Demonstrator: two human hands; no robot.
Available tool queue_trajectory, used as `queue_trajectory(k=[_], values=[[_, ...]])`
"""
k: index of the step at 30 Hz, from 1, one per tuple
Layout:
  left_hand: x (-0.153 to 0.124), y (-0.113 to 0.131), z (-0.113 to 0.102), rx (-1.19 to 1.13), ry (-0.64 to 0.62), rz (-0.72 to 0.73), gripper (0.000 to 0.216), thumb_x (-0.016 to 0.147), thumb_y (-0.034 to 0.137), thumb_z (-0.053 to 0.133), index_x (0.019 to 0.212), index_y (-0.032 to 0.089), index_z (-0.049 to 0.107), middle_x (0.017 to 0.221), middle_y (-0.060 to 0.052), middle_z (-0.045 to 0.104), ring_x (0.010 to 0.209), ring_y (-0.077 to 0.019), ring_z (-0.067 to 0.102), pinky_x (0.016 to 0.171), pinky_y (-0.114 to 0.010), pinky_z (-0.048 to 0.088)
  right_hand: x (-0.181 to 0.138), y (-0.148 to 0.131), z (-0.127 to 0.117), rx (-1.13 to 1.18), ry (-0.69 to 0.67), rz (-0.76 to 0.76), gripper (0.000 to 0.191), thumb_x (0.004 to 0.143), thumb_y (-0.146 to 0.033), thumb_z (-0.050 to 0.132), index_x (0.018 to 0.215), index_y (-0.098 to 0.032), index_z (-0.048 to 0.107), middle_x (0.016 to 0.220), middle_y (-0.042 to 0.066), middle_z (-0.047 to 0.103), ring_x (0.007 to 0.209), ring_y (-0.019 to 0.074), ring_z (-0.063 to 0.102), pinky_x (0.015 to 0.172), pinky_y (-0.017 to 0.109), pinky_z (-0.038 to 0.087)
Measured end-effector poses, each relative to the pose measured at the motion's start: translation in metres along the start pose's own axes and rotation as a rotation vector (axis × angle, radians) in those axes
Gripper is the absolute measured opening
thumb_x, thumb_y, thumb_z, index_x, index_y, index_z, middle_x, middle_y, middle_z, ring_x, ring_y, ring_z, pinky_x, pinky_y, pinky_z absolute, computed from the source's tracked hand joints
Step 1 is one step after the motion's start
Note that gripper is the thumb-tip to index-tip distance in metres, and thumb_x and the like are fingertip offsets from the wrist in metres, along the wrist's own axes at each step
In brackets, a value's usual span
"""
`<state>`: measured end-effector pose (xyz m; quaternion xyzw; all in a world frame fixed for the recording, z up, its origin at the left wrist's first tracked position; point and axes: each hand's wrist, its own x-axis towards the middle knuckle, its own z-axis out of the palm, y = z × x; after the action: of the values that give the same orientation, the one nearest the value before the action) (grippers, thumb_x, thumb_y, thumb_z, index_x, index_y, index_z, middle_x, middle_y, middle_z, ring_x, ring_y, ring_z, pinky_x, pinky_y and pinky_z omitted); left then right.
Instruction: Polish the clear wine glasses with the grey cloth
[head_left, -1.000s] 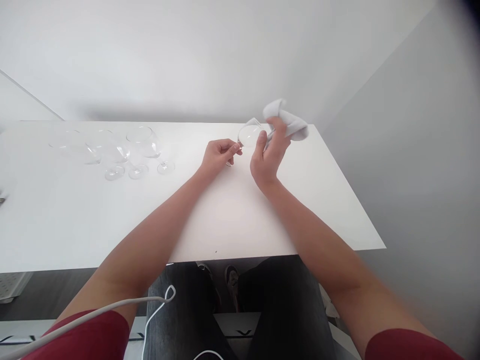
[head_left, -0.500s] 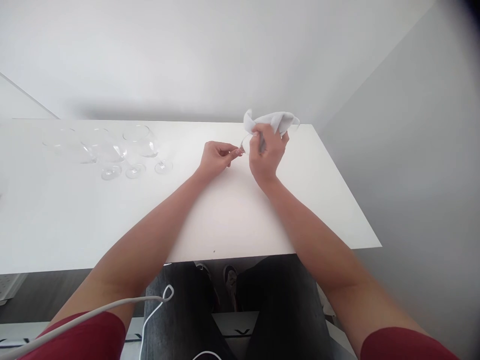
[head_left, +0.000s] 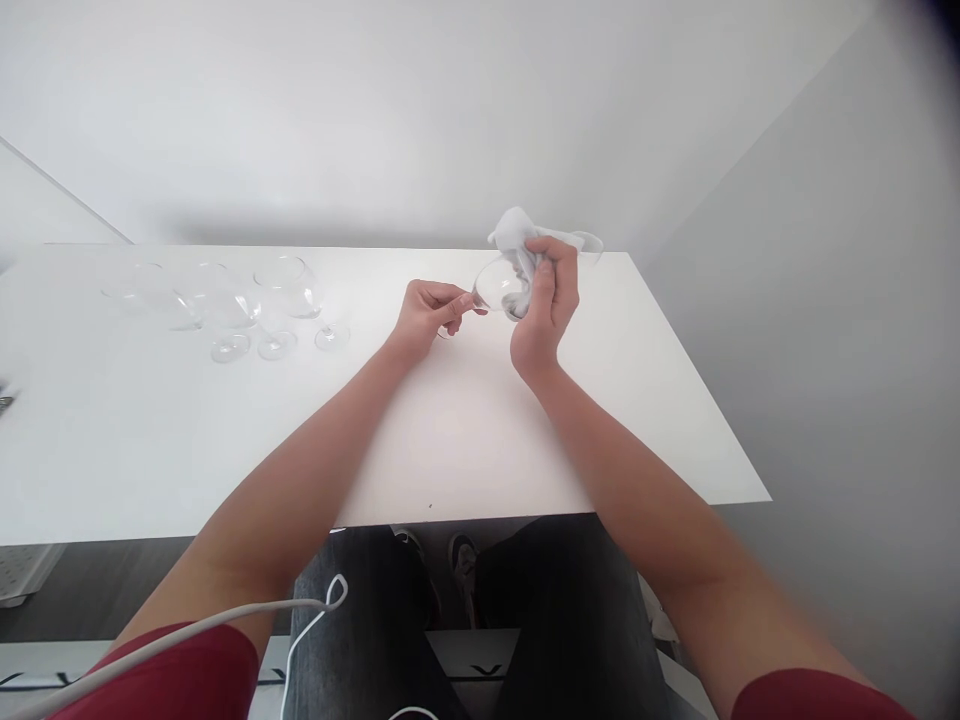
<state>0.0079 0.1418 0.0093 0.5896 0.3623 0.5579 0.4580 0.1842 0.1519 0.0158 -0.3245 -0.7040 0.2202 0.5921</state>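
head view: your left hand [head_left: 431, 310] fingers pinch the glass [head_left: 496, 285] stem; right hand [head_left: 546, 300] fingers squeeze the cloth [head_left: 516, 240]. glass looks breakable and slippery.

You wear short dark-red sleeves [head_left: 187, 675] on both arms, your forearms bare below them. Dark grey jeans [head_left: 570, 620] cover your legs, with dark shoes [head_left: 463, 556] beneath. A white cable [head_left: 225, 615] trails across your left side.
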Motion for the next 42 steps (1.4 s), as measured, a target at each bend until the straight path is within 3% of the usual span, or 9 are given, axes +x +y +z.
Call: queue_trajectory(k=[5, 11, 16, 20, 24, 29, 32, 35, 42], values=[[0.003, -0.005, 0.001, -0.09, 0.022, -0.067, 0.044, 0.073, 0.061, 0.084, 0.069, 0.018, 0.076, 0.066, -0.008, 0.071, 0.048, -0.0128, 0.057, 0.045, -0.028, 0.038, 0.003, -0.005, 0.013, 0.228, 0.089, 0.07, 0.045, 0.108, -0.053, 0.014, 0.134, -0.033, 0.044, 0.13, 0.009, 0.062, 0.126, 0.0261, 0.062, 0.099, 0.053, 0.056], [0.005, -0.008, 0.003, -0.167, 0.042, -0.095, 0.046, 0.075, 0.062, 0.082, 0.066, 0.019, 0.069, 0.072, -0.006, 0.072, 0.048, -0.0108, 0.057, 0.046, -0.027, 0.042, 0.0, -0.001, 0.022, 0.205, -0.058, 0.167, 0.059, 0.105, -0.061, 0.003, 0.148, -0.039, 0.036, 0.136, 0.006, 0.061, 0.12, 0.0216, 0.062, 0.095, 0.045, 0.058], [0.008, -0.01, 0.001, -0.206, 0.109, -0.118, 0.043, 0.079, 0.059, 0.08, 0.068, 0.02, 0.067, 0.058, 0.0, 0.061, 0.049, -0.0111, 0.058, 0.049, -0.026, 0.044, -0.008, 0.001, 0.03, 0.08, -0.11, 0.114, 0.06, 0.106, -0.063, 0.022, 0.161, -0.04, 0.018, 0.15, 0.007, 0.05, 0.13, 0.0223, 0.056, 0.102, 0.044, 0.055], [0.01, -0.012, 0.001, -0.215, 0.153, -0.136, 0.041, 0.081, 0.057, 0.079, 0.073, 0.019, 0.067, 0.062, 0.0, 0.062, 0.051, -0.01, 0.059, 0.052, -0.025, 0.046, -0.009, -0.004, 0.033, 0.064, -0.103, 0.112, 0.063, 0.107, -0.05, 0.039, 0.163, -0.036, 0.013, 0.164, 0.008, 0.032, 0.138, 0.0229, 0.051, 0.115, 0.045, 0.048], [0.009, -0.012, 0.002, -0.209, 0.137, -0.101, 0.043, 0.08, 0.059, 0.079, 0.074, 0.019, 0.065, 0.069, -0.001, 0.065, 0.054, -0.0091, 0.058, 0.053, -0.024, 0.047, -0.009, -0.009, 0.032, 0.001, -0.117, 0.078, 0.068, 0.106, -0.042, 0.044, 0.165, -0.037, 0.01, 0.164, 0.006, 0.033, 0.149, 0.0265, 0.039, 0.122, 0.053, 0.039], [0.008, -0.014, 0.002, -0.181, 0.11, -0.112, 0.046, 0.083, 0.057, 0.077, 0.068, 0.018, 0.059, 0.062, 0.001, 0.057, 0.052, -0.0075, 0.054, 0.051, -0.021, 0.045, -0.005, -0.004, 0.032, -0.325, -0.191, -0.054, 0.054, 0.107, -0.045, 0.035, 0.16, -0.033, 0.033, 0.156, 0.008, 0.045, 0.15, 0.0326, 0.036, 0.121, 0.057, 0.037], [0.008, -0.015, 0.003, -0.109, 0.092, -0.087, 0.048, 0.085, 0.056, 0.075, 0.064, 0.017, 0.057, 0.06, 0.001, 0.057, 0.052, -0.0086, 0.054, 0.052, -0.022, 0.047, 0.0, 0.002, 0.032, -0.512, -0.231, -0.12, 0.048, 0.106, -0.038, 0.034, 0.152, -0.029, 0.046, 0.145, 0.011, 0.055, 0.145, 0.0349, 0.04, 0.119, 0.059, 0.036], [0.007, -0.014, 0.004, -0.002, 0.032, -0.054, 0.048, 0.086, 0.055, 0.074, 0.061, 0.016, 0.058, 0.058, 0.0, 0.057, 0.052, -0.009, 0.054, 0.052, -0.023, 0.046, 0.003, 0.009, 0.03, -0.628, -0.231, -0.145, 0.045, 0.104, -0.031, 0.035, 0.146, -0.027, 0.052, 0.142, 0.014, 0.056, 0.145, 0.036, 0.04, 0.116, 0.062, 0.036], [0.0, -0.003, 0.004, 0.06, -0.109, -0.027, 0.046, 0.082, 0.055, 0.078, 0.062, 0.015, 0.067, 0.052, -0.001, 0.058, 0.046, -0.008, 0.05, 0.049, -0.023, 0.038, 0.003, 0.021, 0.024, -0.595, -0.042, -0.112, 0.041, 0.104, -0.034, 0.034, 0.135, -0.026, 0.06, 0.137, 0.016, 0.058, 0.142, 0.0402, 0.043, 0.106, 0.068, 0.042]])
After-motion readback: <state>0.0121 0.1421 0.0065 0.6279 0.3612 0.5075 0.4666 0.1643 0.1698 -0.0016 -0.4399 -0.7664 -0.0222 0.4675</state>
